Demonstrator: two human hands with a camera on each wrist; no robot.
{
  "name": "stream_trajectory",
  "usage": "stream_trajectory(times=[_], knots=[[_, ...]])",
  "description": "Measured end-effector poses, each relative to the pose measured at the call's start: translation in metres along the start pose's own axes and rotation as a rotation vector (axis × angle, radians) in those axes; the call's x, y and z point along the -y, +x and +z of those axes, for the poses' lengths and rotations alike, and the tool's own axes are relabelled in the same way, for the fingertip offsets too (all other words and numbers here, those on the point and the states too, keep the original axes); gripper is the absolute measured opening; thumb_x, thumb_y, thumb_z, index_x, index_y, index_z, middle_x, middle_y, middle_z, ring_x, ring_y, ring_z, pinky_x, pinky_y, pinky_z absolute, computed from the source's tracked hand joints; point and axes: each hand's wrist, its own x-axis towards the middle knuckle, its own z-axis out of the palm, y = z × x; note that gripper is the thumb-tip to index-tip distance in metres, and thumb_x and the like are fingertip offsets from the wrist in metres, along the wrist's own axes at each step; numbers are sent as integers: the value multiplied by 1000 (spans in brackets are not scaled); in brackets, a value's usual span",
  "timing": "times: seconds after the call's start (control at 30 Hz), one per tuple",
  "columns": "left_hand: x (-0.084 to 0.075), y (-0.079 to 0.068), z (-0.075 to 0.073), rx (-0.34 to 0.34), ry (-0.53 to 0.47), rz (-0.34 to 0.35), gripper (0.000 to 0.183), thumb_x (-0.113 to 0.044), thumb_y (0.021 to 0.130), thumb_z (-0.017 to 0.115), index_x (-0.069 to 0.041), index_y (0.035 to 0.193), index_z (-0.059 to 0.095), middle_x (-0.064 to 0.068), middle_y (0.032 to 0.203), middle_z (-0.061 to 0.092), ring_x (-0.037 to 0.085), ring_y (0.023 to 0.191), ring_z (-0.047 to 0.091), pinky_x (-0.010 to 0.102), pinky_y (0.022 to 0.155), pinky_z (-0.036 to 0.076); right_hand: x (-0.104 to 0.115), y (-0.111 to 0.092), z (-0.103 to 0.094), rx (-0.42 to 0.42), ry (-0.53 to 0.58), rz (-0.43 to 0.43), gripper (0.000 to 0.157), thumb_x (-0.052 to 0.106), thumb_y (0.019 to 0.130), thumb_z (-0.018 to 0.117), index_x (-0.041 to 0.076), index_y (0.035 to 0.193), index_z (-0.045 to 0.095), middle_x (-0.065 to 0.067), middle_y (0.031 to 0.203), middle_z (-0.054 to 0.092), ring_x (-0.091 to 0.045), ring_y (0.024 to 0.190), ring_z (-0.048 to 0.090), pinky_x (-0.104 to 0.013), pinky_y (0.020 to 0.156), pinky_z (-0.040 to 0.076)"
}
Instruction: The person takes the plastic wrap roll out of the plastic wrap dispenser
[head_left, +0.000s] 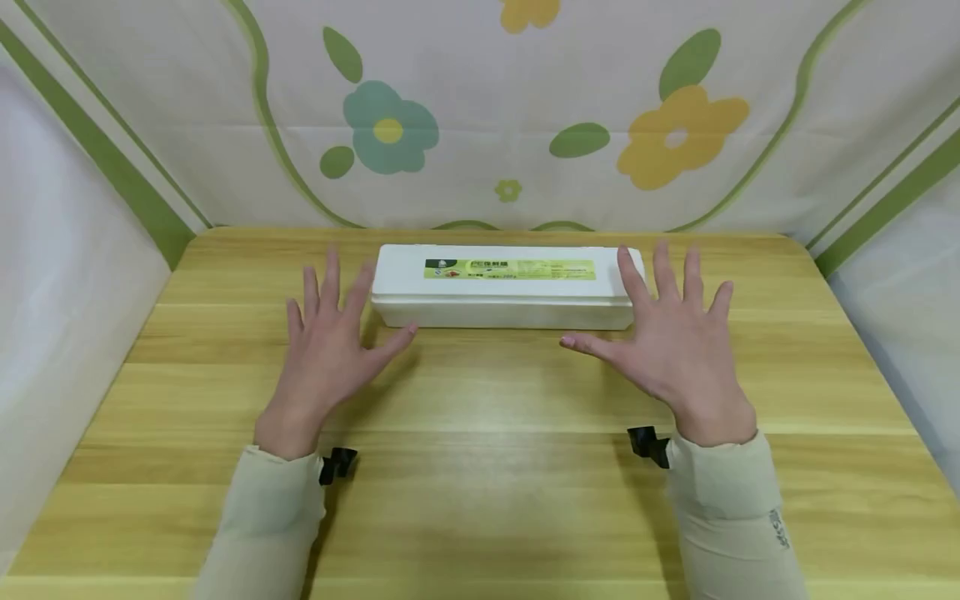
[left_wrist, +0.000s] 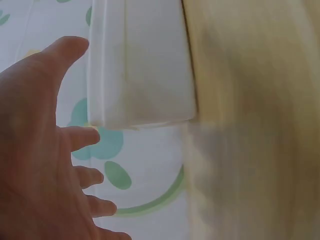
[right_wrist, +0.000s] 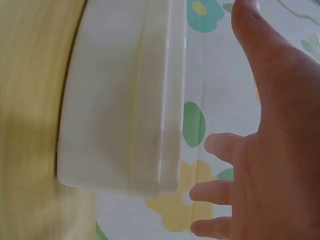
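A long white box (head_left: 510, 314) with a lid and a green-yellow printed label (head_left: 510, 269) lies crosswise near the back of the table. At its left end is my left hand (head_left: 322, 354), fingers spread and holding nothing. My right hand (head_left: 678, 354) is spread out at the other end, its index finger overlapping the box's corner in the head view. In the left wrist view the fingers stand apart from the box's end (left_wrist: 145, 65). The right wrist view likewise has a gap between the fingers and the box (right_wrist: 110, 110).
The wooden table (head_left: 480, 483) reaches back to a white cloth (head_left: 480, 108) printed with flowers and leaves. More white cloth hangs at the left and right sides. A small black mount (head_left: 339, 465) sits at the left cuff, another black mount (head_left: 648, 447) at the right.
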Motion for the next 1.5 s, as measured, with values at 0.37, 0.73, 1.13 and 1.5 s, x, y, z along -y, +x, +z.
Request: stream_trajectory(times=[0.37,0.73,1.13,1.5], knots=[[10,4,9,1,-60,-18,113,-65,95,71,-12,175,10,19,181,-7,53,166,2,77,127,13,-1,0,3,62,72,19,130,103,76,52,31,175,9,-22,181,5,-56,165,3,-83,121,6],[21,20,24,31,-433,22,118,-37,92,87,-9,174,7,17,181,12,42,166,18,65,130,26,2,13,26,-11,256,-159,112,64,86,84,26,173,25,-19,180,16,-47,168,7,-75,127,17],[37,36,29,114,-910,-47,110,3,85,88,-22,172,25,1,176,31,26,156,38,29,113,53,3,19,42,19,250,-181,112,64,84,86,30,172,27,-11,183,12,-40,169,1,-71,130,14],[49,54,30,161,-919,-44,104,-1,86,88,-29,170,33,0,176,33,30,151,41,18,94,57,3,20,44,7,235,-171,114,65,84,85,27,173,25,-12,182,11,-40,169,0,-72,130,13]])
